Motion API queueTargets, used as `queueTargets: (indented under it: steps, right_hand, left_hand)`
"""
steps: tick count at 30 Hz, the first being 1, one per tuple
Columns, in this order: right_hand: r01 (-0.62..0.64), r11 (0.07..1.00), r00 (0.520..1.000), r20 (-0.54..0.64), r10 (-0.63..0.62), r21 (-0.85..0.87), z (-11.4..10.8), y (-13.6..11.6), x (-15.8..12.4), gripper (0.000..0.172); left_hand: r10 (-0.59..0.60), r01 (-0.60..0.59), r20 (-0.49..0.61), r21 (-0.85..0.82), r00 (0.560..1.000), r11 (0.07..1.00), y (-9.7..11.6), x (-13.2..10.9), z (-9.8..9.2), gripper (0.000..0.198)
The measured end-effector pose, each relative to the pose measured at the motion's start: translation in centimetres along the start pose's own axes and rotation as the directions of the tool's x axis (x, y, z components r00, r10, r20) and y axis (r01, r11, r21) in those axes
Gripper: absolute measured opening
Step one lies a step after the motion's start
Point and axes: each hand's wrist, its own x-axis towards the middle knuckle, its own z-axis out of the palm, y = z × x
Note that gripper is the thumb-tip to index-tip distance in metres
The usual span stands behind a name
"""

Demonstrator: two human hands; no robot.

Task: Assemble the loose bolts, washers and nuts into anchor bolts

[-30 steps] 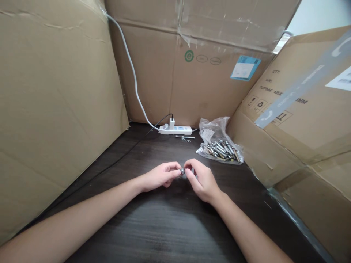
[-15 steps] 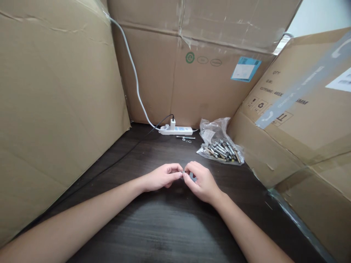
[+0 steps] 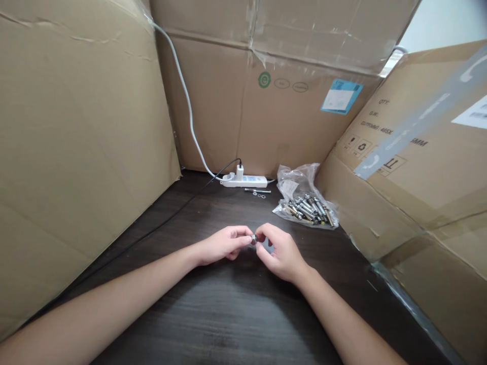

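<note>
Over the dark wood-grain desk, the bare left hand pinches a small silvery metal piece between its fingers, while the bare right hand has just parted its own slightly beside it, seemingly leaving the left holding.

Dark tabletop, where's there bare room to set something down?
There's bare tabletop between the forearms, and between the left hand and the black cable. The back is crowded: power strip, loose metal parts before it, and the bag of bolts near the right carton.
</note>
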Motion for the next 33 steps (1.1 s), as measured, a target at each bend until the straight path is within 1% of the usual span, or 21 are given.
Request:
queueTargets:
  steps: [2,7,9,10,13,16,19,25,33]
  right_hand:
    - [0.006,1.0,1.0,0.003,-0.006,-0.007,0.15,0.1,0.03,0.009]
    - [0.028,0.999,0.999,0.014,-0.028,-0.014,0.34,0.28,-0.02,0.022]
    - [0.033,0.999,0.999,0.023,-0.033,-0.013,0.22,0.32,-0.04,0.024]
    - [0.03,1.0,0.999,0.022,-0.03,-0.01,0.12,0.33,-0.04,0.022]
    - [0.005,1.0,1.0,0.003,-0.005,0.01,-0.22,0.28,-0.03,0.005]
    - [0.005,1.0,1.0,-0.002,-0.005,0.029,-0.39,0.14,-0.04,0.022]
    - [0.032,0.999,0.999,0.009,-0.032,0.038,-0.37,0.06,-0.09,0.027]
    - [0.062,0.998,0.998,-0.005,-0.062,0.023,-0.24,0.19,-0.11,0.022]
    - [0.055,0.998,0.999,-0.003,-0.055,0.017,-0.15,0.12,-0.06,0.012]
  left_hand:
    - [0.007,-0.007,-0.001,-0.002,1.0,1.0,-0.06,0.01,-0.03,0.036]
    - [0.018,-0.017,-0.008,0.024,1.0,1.0,-0.05,0.02,0.01,0.036]
    - [0.012,-0.012,-0.006,0.035,1.0,0.999,0.04,0.0,0.03,0.036]
    - [0.008,-0.008,-0.004,0.04,1.0,0.999,0.08,-0.01,0.04,0.036]
    - [-0.003,0.003,0.001,0.057,1.0,0.998,0.12,-0.04,0.02,0.035]
    - [0.001,-0.001,0.007,0.072,1.0,0.997,0.0,-0.03,-0.03,0.036]
    - [0.006,-0.007,0.012,0.074,1.0,0.997,-0.08,-0.03,-0.06,0.036]
    - [0.011,-0.012,0.012,0.079,1.0,0.997,0.09,-0.11,-0.08,0.038]
    - [0.014,-0.014,0.005,0.07,1.0,0.997,-0.15,-0.02,-0.11,0.037]
